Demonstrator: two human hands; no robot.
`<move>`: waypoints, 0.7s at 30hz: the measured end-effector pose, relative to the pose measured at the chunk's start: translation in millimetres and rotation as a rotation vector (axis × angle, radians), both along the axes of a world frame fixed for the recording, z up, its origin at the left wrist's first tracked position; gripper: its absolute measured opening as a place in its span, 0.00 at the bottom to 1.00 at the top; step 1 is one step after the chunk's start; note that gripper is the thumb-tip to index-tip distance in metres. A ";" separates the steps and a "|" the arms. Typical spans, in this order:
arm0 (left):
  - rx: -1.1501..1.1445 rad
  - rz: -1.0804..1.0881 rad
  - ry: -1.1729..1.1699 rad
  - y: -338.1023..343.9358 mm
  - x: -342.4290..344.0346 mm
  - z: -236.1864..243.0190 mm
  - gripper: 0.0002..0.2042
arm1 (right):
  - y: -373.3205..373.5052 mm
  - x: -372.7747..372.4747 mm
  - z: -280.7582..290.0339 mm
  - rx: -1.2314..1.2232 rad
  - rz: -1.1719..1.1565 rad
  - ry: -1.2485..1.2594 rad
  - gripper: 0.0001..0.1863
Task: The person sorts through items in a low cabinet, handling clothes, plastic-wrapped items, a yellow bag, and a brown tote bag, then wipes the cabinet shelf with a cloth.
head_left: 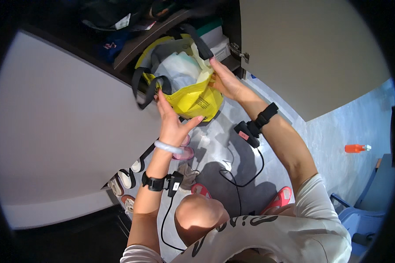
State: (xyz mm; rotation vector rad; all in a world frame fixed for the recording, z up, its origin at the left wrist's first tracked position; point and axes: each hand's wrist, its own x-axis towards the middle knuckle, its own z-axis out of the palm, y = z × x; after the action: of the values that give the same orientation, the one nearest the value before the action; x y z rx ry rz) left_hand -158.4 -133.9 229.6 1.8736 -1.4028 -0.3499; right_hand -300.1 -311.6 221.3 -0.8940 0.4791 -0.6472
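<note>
A yellow tote bag [197,101] with grey-black handles sits at the mouth of a dark cabinet, slightly tilted, with pale white and bluish fabric or wrapping [175,70] inside. My left hand [173,118] holds its near left side, fingertips by the left handle and thumb stretched across the lower front. My right hand [227,81] grips the bag's right side near the upper handle, its fingertips partly hidden. Both wrists carry strapped black devices with cables.
Open doors [74,122] [311,57] flank shelves holding dark items and white boxes [216,49]. Several shoes [126,179] line the lower left, near pink slippers [184,153]. An orange spray bottle [353,148] and blue plastic chair [360,210] stand at right.
</note>
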 end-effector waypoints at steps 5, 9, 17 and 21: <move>0.165 0.071 -0.239 -10.4 -7.3 -9.4 0.67 | 28.4 8.9 -13.3 -0.454 0.045 0.080 0.43; 0.184 0.034 -0.251 -10.3 -0.6 -15.1 0.68 | 37.8 24.2 -36.1 -0.396 -0.042 0.082 0.34; 0.326 -0.550 -0.350 18.5 49.6 28.9 0.47 | 16.4 -12.4 -96.3 0.374 -0.464 0.125 0.19; 0.270 -0.475 -0.203 -4.1 43.9 112.9 0.16 | -10.5 -60.7 -155.3 0.414 -0.436 0.034 0.17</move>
State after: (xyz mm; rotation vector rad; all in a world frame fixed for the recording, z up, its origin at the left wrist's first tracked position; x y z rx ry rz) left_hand -114.5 -138.0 342.6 1.8041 -2.0283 -0.6204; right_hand -360.8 -322.1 66.0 -0.4077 0.8166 -0.8885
